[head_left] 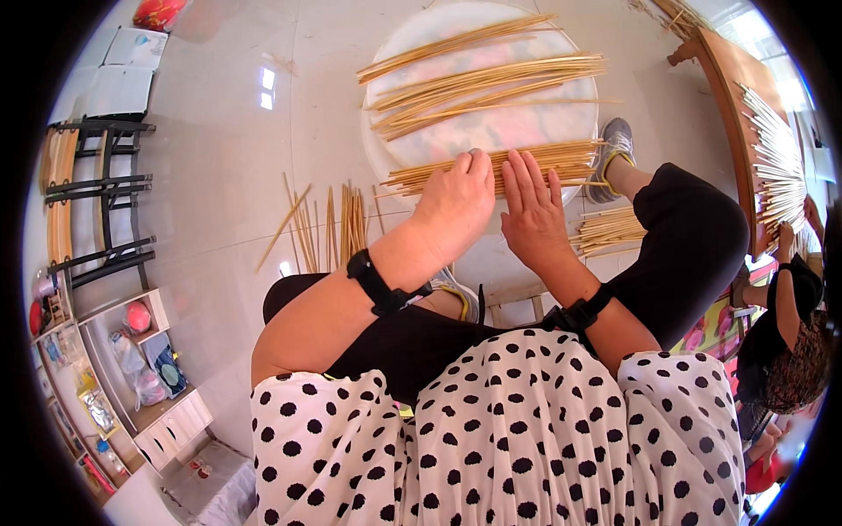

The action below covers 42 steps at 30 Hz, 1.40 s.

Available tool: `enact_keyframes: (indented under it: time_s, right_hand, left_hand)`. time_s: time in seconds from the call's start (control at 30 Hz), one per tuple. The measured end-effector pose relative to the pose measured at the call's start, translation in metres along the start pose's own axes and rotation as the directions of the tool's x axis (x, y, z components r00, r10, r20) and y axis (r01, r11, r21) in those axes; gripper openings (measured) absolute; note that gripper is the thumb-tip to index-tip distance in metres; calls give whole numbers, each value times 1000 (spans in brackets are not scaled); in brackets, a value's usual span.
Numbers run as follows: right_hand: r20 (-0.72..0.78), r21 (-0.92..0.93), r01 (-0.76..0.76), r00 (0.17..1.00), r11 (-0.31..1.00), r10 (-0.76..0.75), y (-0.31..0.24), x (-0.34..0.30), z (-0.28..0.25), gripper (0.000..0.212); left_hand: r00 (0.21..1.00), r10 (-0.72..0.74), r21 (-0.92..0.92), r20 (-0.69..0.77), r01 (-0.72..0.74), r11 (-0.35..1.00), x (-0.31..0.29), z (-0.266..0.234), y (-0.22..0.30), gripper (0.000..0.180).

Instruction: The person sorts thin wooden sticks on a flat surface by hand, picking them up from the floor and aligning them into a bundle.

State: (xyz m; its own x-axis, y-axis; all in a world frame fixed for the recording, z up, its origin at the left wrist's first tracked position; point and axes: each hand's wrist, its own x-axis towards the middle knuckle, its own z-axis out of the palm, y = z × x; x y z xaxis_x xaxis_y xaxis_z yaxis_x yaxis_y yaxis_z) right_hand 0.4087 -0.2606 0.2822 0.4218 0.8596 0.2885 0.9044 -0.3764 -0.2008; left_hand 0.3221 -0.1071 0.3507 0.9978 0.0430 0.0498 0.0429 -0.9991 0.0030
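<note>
A bundle of thin tan sticks (574, 159) lay crosswise on the near part of a round white table (517, 124) w/ faint pink-and-grey patterning, both of a person's hands upon it. L hand (460, 188) bent over the mid-section, fingers curled; whether it was clenched on any sticks, can't tell. R hand (533, 206), just beside it, rested w/ fingers stretched flat on top, grasping nothing.

Farther across the tabletop lay a middle batch (491, 83) & a far batch (465, 46) of similar sticks, roughly parallel. More sticks (351, 219) stood out on the L side, nr the table; another pile (610, 230) sat R, by the person's knee, below a grey shoe (616, 140).

The person wore black wristbands (377, 280), black trousers (697, 228) & a white top (517, 430) w/ black dots. Far R, a co-worker (789, 342) reached toward paler sticks (776, 158) fanned on a brown wooden table (724, 96). Far L: a red pkg (160, 13) & a shelf unit (140, 351) w/ assorted goods, any labels too small to read.
</note>
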Motion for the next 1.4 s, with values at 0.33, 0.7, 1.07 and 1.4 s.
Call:
enact_keyframes:
  time_s: [0.33, 0.7, 1.07, 1.4]
  right_hand:
    - [23, 22, 7, 1000, 1000, -8, 2, -1, 2, 68]
    - [28, 32, 4, 1000, 999, -5, 2, -1, -2, 66]
    - [22, 42, 0, 1000, 999, -1, 2, -1, 0, 66]
    - [21, 99, -33, 999, 995, 31, -3, 5, -2, 68]
  left_hand:
    - [994, -107, -12, -6, 107, 994, -20, 20, 10, 73]
    - [998, -55, 87, -3, 55, 995, -22, 26, 11, 85]
    - [993, -36, 142, -108, 52, 988, -22, 32, 11, 58]
    - [995, -29, 137, -93, 41, 990, -23, 34, 10, 56]
